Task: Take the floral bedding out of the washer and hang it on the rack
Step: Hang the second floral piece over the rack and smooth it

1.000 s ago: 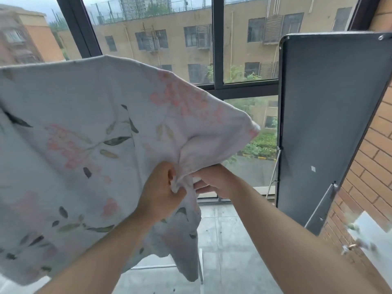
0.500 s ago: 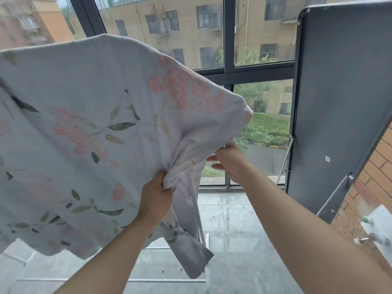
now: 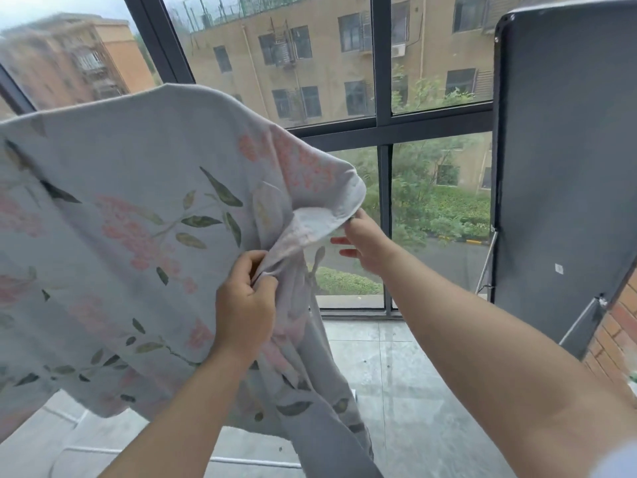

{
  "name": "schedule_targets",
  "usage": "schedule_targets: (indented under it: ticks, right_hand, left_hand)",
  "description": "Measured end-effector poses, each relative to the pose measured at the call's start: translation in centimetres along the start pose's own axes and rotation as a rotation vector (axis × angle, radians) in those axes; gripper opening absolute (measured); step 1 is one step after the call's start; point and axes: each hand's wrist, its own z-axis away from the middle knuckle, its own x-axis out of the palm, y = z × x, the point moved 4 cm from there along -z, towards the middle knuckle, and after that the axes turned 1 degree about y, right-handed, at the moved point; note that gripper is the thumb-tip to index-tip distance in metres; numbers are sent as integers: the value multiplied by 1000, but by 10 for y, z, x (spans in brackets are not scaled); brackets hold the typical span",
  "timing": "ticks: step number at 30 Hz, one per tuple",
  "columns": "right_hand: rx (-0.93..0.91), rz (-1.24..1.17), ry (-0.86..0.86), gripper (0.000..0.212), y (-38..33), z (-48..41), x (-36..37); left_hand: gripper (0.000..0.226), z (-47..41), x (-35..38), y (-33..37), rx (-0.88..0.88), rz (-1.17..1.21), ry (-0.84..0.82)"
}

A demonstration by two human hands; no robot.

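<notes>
The floral bedding (image 3: pixel 120 201) fills the left half of the frame, spread in the air in front of the window (image 3: pixel 382 122), with one twisted length hanging down at lower centre over the grey tiled floor (image 3: pixel 396 374). A dark grey panel (image 3: pixel 558 150) stands upright at the right edge. At centre, the left hand (image 3: pixel 246 305) clutches a bunch of the cloth in a closed fist. Just up and to its right, the right hand (image 3: pixel 365 243) pinches the cloth's folded edge, its lower fingers straight. A white rail (image 3: pixel 269 463) crosses the bottom of the frame.
</notes>
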Motion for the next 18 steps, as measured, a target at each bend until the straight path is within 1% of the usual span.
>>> schedule_targets:
  ticks: [2, 3, 8, 11, 14, 15, 16, 17, 18]
  right_hand:
    - [29, 11, -52, 38, 8, -7, 9]
    - [45, -5, -77, 39, 13, -14, 14]
    - [120, -156, -133, 46, 37, -30, 33]
    - [187, -281, -205, 45, 46, -37, 45]
    - [307, -247, -174, 41, 65, -45, 46]
    - [292, -206, -134, 41, 61, -41, 49]
    - [240, -225, -31, 42, 53, -38, 51]
    - [152, -287, 209, 46, 47, -38, 50]
    - [19, -379, 483, 52, 37, -33, 43]
  left_hand:
    - [10, -2, -8, 7, 41, -34, 41]
    - [7, -4, -10, 9, 56, -46, 56]
    - [15, -3, -27, 13, 80, -49, 126]
    - [11, -3, -38, 21, 121, -87, 194]
    - [14, -6, -45, 25, 128, -117, 235]
    - [15, -7, -47, 23, 117, -130, 243]
    - [14, -7, -49, 22, 97, -123, 246]
    - [10, -8, -51, 18, 82, -109, 249]
    - [3, -11, -53, 16, 68, -98, 248]
